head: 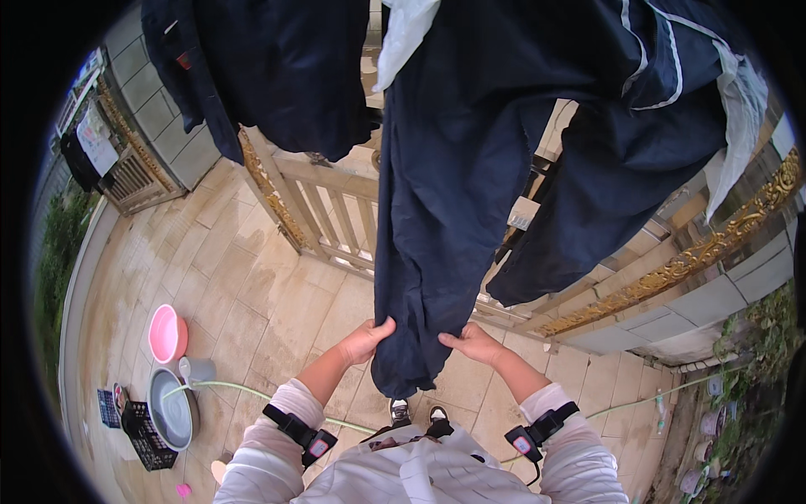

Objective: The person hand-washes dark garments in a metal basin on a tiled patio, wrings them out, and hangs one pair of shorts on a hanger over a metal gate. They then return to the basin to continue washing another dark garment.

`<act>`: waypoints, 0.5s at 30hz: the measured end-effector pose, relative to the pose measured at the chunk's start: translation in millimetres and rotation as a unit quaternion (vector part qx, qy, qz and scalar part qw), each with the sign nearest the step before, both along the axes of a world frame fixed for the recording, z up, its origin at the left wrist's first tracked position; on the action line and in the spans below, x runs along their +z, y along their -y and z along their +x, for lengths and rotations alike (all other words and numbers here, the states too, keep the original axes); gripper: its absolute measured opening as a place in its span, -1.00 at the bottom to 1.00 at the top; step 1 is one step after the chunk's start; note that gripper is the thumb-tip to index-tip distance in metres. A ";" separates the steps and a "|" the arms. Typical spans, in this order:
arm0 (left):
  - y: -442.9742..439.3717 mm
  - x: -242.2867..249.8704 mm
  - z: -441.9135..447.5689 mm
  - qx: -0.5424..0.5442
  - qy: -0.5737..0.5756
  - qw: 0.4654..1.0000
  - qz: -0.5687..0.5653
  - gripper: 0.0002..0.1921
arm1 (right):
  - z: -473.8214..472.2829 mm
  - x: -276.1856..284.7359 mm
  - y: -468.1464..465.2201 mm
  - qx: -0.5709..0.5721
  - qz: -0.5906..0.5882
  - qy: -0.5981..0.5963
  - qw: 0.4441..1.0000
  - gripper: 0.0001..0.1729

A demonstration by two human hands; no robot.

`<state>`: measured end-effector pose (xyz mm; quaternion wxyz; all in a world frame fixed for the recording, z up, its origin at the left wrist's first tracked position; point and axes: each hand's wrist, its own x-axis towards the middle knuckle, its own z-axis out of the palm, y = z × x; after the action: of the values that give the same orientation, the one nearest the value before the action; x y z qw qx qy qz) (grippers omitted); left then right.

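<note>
Dark navy trousers (447,164) hang in front of me, with white pocket linings (743,107) turned out at both sides. My left hand (368,340) pinches the left edge of one trouser leg near its hem, thumb on top. On the opposite edge of that same leg, my right hand (475,343) grips the cloth. The leg is stretched toward me between both hands, its hem hanging above my shoes. The other trouser leg (579,220) hangs loose to the right. Beside the trousers on the left hangs another dark garment (289,69). What holds the clothes up is out of view.
Behind the clothes stands a beige gate (334,208) with gold trim. On the tiled floor (252,302) at left are a pink basin (168,334), a grey tub (179,419) with water, and a black crate (146,438). A green hose (245,387) crosses the floor. Potted plants (711,422) line the right.
</note>
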<state>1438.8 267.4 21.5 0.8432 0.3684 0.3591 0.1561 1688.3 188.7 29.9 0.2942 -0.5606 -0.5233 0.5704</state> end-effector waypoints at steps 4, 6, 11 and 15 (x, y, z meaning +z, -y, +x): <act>-7.1 -7.5 -11.5 0.134 -0.093 0.979 0.123 -0.63 | 14.5 8.7 9.3 -0.116 -0.083 -0.007 0.990 -0.53; -8.5 -16.9 -9.1 0.105 -0.154 0.971 0.148 -0.66 | 20.5 5.1 17.8 -0.143 -0.060 -0.023 0.988 -0.53; 20.5 -56.4 21.3 0.119 -0.066 0.974 0.180 -0.49 | 25.8 -6.2 50.6 -0.111 -0.040 -0.055 0.991 -0.52; 60.5 -87.6 38.1 0.019 -0.049 0.986 0.161 -0.29 | 25.6 -3.4 74.0 -0.024 -0.100 -0.145 0.984 -0.51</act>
<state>1476.9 206.9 -66.1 0.7510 0.4998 0.3771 0.2098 1713.9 114.7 26.5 0.3234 -0.5104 -0.4021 0.6879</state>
